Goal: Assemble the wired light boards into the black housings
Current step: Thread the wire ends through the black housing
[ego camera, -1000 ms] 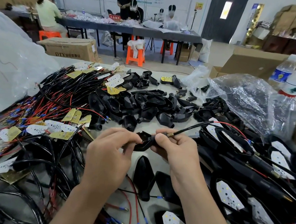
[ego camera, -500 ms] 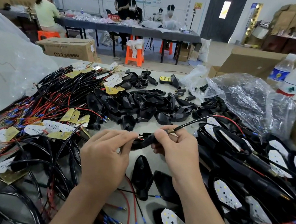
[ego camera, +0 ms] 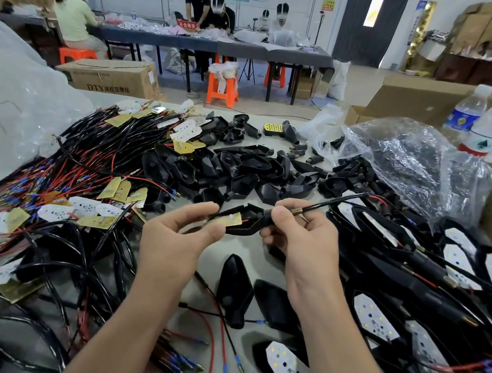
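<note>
Black housing [ego camera: 248, 229] is gripped by the curled right hand [ego camera: 302, 246], and its gold-backed light board [ego camera: 231, 220] is pinched by the left hand [ego camera: 173, 245].

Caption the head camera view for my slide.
Left hand pinches a light board at the black housing held by the right hand.

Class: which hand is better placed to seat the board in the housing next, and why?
Probably left: the left hand pinches the board at the mouth of the housing, while the right hand grips its stem.
</note>
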`<state>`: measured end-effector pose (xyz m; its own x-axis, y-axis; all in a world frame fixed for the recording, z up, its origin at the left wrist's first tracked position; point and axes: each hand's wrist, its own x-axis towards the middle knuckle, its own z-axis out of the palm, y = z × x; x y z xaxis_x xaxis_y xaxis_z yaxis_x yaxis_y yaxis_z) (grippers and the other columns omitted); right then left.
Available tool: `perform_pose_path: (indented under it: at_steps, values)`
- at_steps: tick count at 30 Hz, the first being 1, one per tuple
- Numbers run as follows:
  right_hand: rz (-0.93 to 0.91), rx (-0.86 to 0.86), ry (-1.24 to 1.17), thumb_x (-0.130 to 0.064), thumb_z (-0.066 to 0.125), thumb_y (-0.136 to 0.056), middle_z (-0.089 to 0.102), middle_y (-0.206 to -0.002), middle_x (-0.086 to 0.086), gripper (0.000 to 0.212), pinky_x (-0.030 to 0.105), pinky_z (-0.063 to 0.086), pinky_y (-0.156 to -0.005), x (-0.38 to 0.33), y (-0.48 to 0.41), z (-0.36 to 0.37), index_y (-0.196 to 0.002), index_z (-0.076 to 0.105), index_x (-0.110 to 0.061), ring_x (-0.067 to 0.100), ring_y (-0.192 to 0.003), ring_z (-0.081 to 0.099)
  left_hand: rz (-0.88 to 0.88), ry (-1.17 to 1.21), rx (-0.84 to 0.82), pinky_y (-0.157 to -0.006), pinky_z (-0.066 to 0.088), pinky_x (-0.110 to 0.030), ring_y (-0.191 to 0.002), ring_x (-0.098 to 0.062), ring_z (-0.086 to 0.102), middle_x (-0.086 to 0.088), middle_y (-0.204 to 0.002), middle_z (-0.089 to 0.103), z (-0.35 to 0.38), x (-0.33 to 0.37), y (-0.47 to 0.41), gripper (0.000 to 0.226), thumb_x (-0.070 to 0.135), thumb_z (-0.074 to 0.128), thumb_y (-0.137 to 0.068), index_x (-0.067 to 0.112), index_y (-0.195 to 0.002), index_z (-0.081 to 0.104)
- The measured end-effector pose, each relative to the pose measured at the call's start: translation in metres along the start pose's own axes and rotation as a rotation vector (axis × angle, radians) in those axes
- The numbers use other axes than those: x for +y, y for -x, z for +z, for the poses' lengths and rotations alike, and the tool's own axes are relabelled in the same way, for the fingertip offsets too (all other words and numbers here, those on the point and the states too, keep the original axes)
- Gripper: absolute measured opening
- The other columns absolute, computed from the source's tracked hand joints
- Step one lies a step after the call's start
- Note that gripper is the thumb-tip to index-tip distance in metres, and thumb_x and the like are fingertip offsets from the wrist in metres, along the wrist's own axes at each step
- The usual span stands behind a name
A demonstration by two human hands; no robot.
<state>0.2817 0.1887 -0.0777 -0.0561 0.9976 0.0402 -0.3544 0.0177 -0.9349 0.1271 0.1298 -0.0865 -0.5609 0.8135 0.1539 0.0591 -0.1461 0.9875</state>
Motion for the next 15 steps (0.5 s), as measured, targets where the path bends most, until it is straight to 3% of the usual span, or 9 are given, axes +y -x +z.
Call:
perform_pose_path:
  at_steps: [2, 5, 10, 12, 15]
  values:
    - [0.002, -0.021, -0.011, -0.004, 0.067, -0.091, 0.069, -0.071, 0.009, 0.017, 0.033, 0.041, -0.056, -0.0014, 0.0004, -0.0001, -0.084, 0.070, -0.019, 0.018, -0.057, 0.062, -0.051, -0.027, 0.007, -0.087, 0.056, -0.024, -0.095, -0.002, 0.073, 0.014, -0.096, 0.079, -0.0022, -0.0041, -0.0013, 0.031, 0.012, 0.089, -0.075, 0.034, -0.097, 0.082]
    - [0.022, -0.033, -0.013, -0.003, 0.066, -0.092, 0.071, -0.075, 0.012, 0.021, 0.033, 0.040, -0.058, -0.0045, 0.0011, -0.0007, -0.082, 0.070, -0.021, 0.018, -0.057, 0.060, -0.074, -0.016, 0.000, -0.093, 0.058, -0.036, -0.091, -0.011, 0.075, 0.007, -0.092, 0.080, -0.0006, -0.0043, -0.0011, 0.026, 0.014, 0.087, -0.079, 0.034, -0.095, 0.083]
    - [0.042, -0.047, -0.017, 0.000, 0.065, -0.091, 0.070, -0.073, 0.012, 0.030, 0.034, 0.044, -0.061, -0.0078, 0.0019, -0.0017, -0.074, 0.071, -0.024, 0.018, -0.057, 0.060, -0.034, -0.067, 0.020, -0.088, 0.057, -0.033, -0.087, -0.006, 0.074, 0.010, -0.089, 0.079, -0.0002, -0.0028, -0.0001, 0.018, 0.025, 0.086, -0.081, 0.041, -0.090, 0.082]
    - [0.067, -0.058, -0.005, 0.000, 0.066, -0.091, 0.069, -0.073, 0.012, 0.025, 0.031, 0.045, -0.059, -0.0072, 0.0027, -0.0013, -0.077, 0.070, -0.021, 0.019, -0.057, 0.060, 0.013, -0.119, 0.067, -0.080, 0.056, -0.025, -0.079, -0.001, 0.072, 0.015, -0.081, 0.078, -0.0013, -0.0010, 0.0017, 0.015, 0.034, 0.082, -0.085, 0.048, -0.080, 0.080]
    - [0.052, -0.055, 0.035, -0.001, 0.067, -0.090, 0.069, -0.073, 0.012, 0.014, 0.025, 0.048, -0.053, -0.0051, 0.0052, 0.0017, -0.084, 0.068, -0.013, 0.017, -0.056, 0.060, 0.170, -0.367, 0.160, -0.053, 0.047, -0.013, -0.065, -0.003, 0.067, 0.022, -0.062, 0.070, -0.0045, 0.0001, 0.0053, 0.018, 0.053, 0.074, -0.087, 0.053, -0.069, 0.074]
